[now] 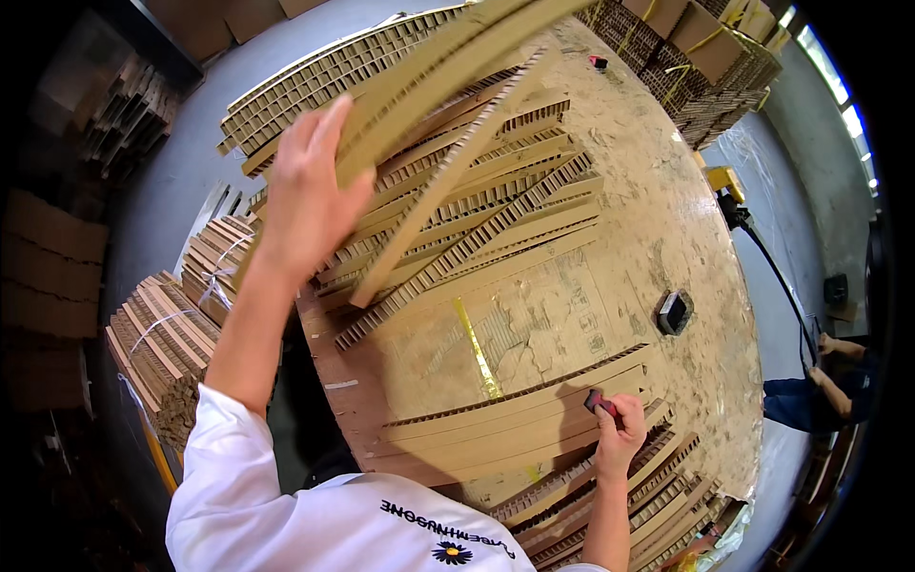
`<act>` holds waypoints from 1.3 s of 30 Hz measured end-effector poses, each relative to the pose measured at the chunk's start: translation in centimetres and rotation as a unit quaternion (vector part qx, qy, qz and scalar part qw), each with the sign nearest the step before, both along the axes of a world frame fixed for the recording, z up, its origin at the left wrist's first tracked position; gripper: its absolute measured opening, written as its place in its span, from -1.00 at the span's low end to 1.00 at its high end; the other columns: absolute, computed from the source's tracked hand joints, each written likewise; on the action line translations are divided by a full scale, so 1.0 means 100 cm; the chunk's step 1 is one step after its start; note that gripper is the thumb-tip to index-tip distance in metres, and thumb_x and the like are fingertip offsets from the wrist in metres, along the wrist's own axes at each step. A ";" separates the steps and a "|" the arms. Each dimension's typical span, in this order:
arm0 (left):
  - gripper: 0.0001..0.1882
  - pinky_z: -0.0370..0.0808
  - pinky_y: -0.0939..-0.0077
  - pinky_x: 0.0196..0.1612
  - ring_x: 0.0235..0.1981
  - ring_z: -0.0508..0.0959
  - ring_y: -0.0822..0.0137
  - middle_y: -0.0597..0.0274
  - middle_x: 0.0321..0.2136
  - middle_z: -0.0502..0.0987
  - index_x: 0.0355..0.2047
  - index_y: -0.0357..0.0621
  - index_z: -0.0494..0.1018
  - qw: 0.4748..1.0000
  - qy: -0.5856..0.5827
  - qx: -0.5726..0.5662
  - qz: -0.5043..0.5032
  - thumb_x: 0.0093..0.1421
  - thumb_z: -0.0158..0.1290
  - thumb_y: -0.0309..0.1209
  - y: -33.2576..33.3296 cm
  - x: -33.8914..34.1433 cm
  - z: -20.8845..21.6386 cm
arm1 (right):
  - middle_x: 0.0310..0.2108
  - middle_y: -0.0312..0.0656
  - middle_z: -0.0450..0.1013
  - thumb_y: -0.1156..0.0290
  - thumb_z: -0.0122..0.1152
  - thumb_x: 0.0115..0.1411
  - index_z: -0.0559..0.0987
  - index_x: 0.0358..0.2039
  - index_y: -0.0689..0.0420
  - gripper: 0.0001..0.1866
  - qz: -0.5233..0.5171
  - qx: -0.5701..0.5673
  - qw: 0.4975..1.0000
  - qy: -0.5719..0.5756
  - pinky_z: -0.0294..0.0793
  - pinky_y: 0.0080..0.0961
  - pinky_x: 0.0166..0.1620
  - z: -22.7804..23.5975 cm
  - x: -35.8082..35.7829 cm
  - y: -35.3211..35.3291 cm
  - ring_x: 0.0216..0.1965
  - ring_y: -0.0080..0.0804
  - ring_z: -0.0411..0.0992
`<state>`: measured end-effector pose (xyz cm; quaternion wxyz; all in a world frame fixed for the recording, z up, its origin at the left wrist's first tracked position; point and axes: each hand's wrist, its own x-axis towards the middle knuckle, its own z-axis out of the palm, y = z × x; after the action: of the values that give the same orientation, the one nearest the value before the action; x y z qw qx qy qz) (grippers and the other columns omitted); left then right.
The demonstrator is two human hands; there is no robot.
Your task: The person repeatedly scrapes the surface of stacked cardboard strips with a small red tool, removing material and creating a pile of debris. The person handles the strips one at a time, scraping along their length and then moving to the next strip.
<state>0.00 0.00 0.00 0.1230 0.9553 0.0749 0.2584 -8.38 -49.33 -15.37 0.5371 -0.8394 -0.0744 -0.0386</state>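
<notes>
My left hand (315, 195) is raised at the far left of the table, slightly blurred. Its fingers and thumb reach round a bundle of long cardboard honeycomb strips (429, 91), which slants up to the top edge and is smeared by motion. My right hand (621, 434) grips a small red-and-black hand tool (597, 401) between thumb and fingers; its exact kind is unclear. The tool is over flat cardboard strips (496, 434) lying side by side in front of me. Under the raised bundle, more honeycomb strips (477, 210) lie in a loose, crisscrossed pile.
Several strips (658, 496) lie at the near right of the worn table (658, 219). A black open box (674, 313) and another red-and-black piece (599, 62) rest there too. Tied strip bundles (162, 348) stand at left, stacked honeycomb board (705, 57) behind. Another person (829, 381) is at right.
</notes>
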 end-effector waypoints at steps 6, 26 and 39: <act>-0.12 0.47 0.08 0.22 0.14 0.50 -0.08 -0.11 0.14 0.48 0.33 -0.28 0.34 0.994 0.020 0.078 -0.079 0.09 0.46 -0.19 -0.049 0.000 -0.053 | -0.26 -0.11 0.54 0.71 0.43 0.09 0.69 -0.22 0.24 -0.77 0.000 -0.044 0.999 0.003 0.49 -0.46 -0.12 0.010 -0.001 0.005 -0.23 -0.26 0.51; -0.22 0.42 0.06 0.39 0.28 0.49 -0.07 -0.06 0.31 0.46 0.35 -0.24 0.37 0.981 0.002 0.159 -0.114 0.05 0.20 -0.67 -0.041 -0.002 -0.002 | -0.24 -0.21 0.49 0.65 0.39 0.16 0.67 -0.22 0.27 -0.84 -0.014 -0.030 0.998 0.052 0.44 -0.50 -0.05 -0.011 -0.005 -0.012 -0.18 -0.39 0.46; 0.19 0.08 -0.37 0.45 0.45 0.09 -0.37 -0.22 0.45 0.09 0.44 -0.28 0.14 0.843 0.388 -0.137 -0.346 -0.05 0.51 -0.02 -0.203 -0.181 -0.136 | -0.22 -0.33 0.46 0.53 0.38 0.33 0.67 -0.14 0.26 -0.87 -0.123 0.152 0.966 0.171 0.41 -0.64 -0.23 0.002 -0.005 -0.025 -0.32 -0.61 0.40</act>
<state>-18.13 -20.34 -13.56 0.2951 0.9148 -0.1840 -0.2055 -8.91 -51.80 -15.12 0.6539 -0.7449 0.1291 0.0291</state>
